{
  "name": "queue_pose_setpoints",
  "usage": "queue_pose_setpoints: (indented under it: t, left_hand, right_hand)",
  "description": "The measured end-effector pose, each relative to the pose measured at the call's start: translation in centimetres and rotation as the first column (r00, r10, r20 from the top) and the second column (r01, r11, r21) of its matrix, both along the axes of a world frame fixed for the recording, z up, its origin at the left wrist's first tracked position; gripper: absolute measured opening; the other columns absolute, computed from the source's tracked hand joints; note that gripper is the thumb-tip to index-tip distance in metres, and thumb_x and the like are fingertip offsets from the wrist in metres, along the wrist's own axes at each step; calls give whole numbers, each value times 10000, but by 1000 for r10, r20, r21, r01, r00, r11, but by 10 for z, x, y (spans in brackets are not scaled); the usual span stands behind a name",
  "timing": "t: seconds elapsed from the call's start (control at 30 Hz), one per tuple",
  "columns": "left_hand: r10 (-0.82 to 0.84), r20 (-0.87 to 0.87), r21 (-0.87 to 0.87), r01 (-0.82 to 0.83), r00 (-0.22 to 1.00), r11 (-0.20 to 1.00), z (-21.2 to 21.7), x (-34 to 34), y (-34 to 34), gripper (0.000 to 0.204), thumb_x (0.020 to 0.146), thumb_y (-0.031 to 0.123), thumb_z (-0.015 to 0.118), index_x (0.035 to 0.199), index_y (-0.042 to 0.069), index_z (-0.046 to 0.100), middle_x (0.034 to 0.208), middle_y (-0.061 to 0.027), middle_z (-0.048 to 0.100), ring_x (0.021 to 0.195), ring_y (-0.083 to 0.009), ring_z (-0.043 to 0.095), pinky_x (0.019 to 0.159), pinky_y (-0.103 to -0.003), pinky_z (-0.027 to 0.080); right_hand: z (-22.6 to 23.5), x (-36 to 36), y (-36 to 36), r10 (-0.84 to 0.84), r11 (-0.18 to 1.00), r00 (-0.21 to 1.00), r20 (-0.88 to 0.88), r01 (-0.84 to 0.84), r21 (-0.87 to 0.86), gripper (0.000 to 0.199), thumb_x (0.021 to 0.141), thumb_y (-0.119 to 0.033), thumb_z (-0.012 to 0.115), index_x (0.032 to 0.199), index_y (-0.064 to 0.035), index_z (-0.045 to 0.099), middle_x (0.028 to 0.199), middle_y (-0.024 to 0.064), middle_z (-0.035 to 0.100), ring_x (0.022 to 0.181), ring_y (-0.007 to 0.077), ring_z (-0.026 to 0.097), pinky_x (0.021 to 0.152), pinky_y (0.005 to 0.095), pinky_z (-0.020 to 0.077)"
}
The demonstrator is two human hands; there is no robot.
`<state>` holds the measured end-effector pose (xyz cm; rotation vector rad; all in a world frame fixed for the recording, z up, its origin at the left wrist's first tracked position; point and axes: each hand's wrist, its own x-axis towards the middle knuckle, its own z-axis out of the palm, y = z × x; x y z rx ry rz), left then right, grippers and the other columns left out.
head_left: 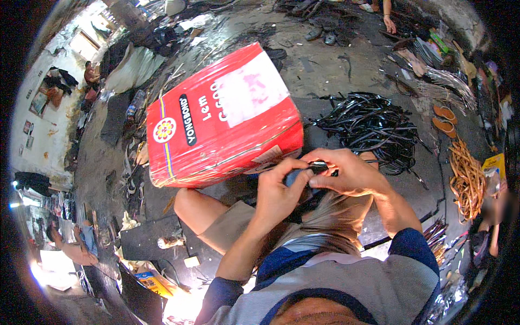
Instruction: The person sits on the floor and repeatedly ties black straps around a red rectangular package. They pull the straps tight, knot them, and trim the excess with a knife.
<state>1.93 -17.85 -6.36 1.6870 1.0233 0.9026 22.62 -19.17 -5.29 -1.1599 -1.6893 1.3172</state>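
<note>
My left hand [277, 194] and my right hand [349, 172] meet above my lap, fingers bent in a pinch. Between the fingertips is a small dark, glossy piece [319, 169], partly hidden by the fingers; its kind cannot be made out. Just beyond my left hand, a large red cardboard box [211, 143] with a white patch lies tilted by my bent knee. A tangled heap of shiny black straps [374, 127] lies on the floor past my right hand.
Brown straps [466, 184] and orange sandals [445, 122] lie to the right. Dark shoes [325, 35] and a co-worker's hand [389, 24] are at the far side. People sit at the left, by a pale wall [49, 124]. A yellow package [154, 281] lies at lower left.
</note>
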Motion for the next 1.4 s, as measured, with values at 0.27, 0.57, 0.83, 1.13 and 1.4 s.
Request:
queue_pose_setpoints:
  t: [0.27, 0.57, 0.83, 1.13, 1.4]
  left_hand:
    - [46, 149, 202, -76, 988, 976, 39, -24, 8, 140, 886, 87, 748, 987, -1, 705, 997, -68, 725, 971, -165, 656, 907, -312, 500]
    - [-64, 513, -208, 196, 856, 958, 41, -6, -10, 211, 957, 145, 689, 1106, -3, 671, 823, 12, 633, 727, -61, 579, 666, -228, 457]
    - [165, 257, -324, -76, 952, 943, 28, -104, -41, 236, 922, 35, 678, 1158, 23, 672, 822, 19, 617, 714, -71, 578, 665, -246, 479]
    - [22, -535, 114, 46, 845, 992, 6, -123, -61, 385, 857, 312, 737, 1071, 14, 623, 936, -181, 657, 873, -352, 681, 759, -454, 534]
    - [-190, -33, 435, 185, 981, 881, 25, -48, -20, 939, 791, 382, 819, 1526, 24, 359, 1513, -220, 423, 1415, -378, 396, 1132, -454, 377]
  right_hand:
    - [76, -18, 19, -50, 931, 989, 138, -3, 365, 148, 861, -119, 765, 976, -31, 737, 875, 24, 658, 746, 87, 577, 633, 254, 459]
    - [135, -28, 36, -214, 947, 974, -72, 225, 231, 129, 902, -173, 737, 956, -56, 749, 759, 2, 685, 551, 33, 538, 466, 205, 421]
    - [165, 1, 113, -111, 969, 901, -420, 191, 154, 275, 975, -277, 648, 1053, -18, 700, 753, 55, 673, 585, 81, 604, 513, 198, 467]
    - [198, -2, 148, -204, 703, 863, -461, 457, 544, 256, 953, -236, 650, 1090, -26, 701, 849, 59, 701, 712, 98, 640, 613, 221, 514]
    - [248, -20, 52, 253, 850, 875, 414, -405, 336, 390, 873, -208, 749, 1191, 4, 669, 929, 60, 717, 696, 120, 655, 597, 228, 492]
